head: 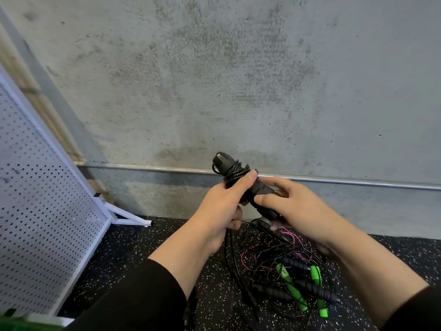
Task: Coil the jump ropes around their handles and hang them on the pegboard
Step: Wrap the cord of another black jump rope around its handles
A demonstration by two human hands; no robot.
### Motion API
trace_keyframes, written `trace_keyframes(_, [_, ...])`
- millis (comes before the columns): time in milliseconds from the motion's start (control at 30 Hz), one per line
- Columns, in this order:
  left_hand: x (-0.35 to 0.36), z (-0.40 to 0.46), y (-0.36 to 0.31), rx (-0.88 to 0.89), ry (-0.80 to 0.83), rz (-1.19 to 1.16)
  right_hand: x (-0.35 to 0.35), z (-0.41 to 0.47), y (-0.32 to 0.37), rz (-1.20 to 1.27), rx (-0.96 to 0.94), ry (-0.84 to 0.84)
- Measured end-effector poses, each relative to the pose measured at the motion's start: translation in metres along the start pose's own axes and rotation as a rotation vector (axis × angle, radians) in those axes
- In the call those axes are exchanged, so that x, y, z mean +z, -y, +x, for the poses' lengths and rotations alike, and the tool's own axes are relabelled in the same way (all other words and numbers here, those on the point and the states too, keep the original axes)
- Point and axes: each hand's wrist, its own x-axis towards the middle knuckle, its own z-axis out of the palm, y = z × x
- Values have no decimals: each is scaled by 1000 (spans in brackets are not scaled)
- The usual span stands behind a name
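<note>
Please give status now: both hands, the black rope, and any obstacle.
Left hand and right hand both grip black handles, cord partly coiled on them. Rest of cord trails to tangled pile on floor. Pegboard left, nothing hung in view.

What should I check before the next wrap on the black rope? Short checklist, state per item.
1. Left hand holds the black handles: ok.
2. Right hand on the handles' lower end: ok.
3. Cord wound round the handles' upper part: ok.
4. All cord coiled: not ok, a slack length hangs to the floor.
5. Slack free of the rope pile: cannot tell.
6. Pegboard within view, left: ok; hooks: cannot tell.
</note>
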Motion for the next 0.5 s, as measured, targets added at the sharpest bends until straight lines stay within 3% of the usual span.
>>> trace_keyframes(100, [-1,0,-1,-42,-4,-21,-1,3,-1,-117,-79,-125])
trace_keyframes(300, [-3,3,-1,-7,-6,-21,4,1,-1,-368,-142,-216])
trace_keyframes(500, [-5,0,-2,34,56,-3,-6,-5,8,250,72,94])
